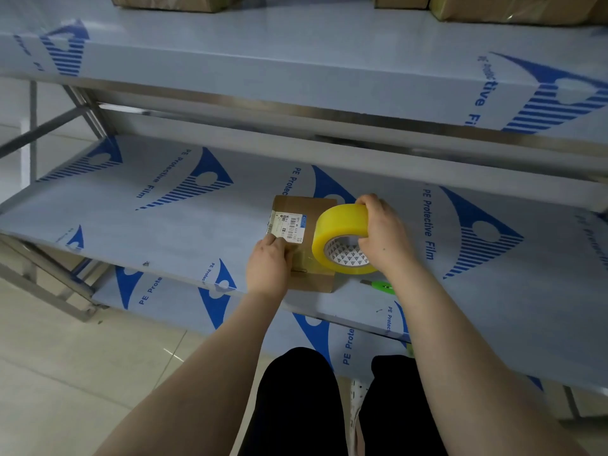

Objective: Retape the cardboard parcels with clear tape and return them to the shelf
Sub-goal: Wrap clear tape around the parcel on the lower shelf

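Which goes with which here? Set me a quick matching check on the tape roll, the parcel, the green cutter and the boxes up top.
Things:
1. tape roll
2. cardboard parcel
3. green cutter
4. boxes

States:
A. lies loose on the middle shelf
B. under the left hand
C. on the higher shelf
D. gripped by the right hand

Pairs: 1-D, 2-B, 3-A, 4-C
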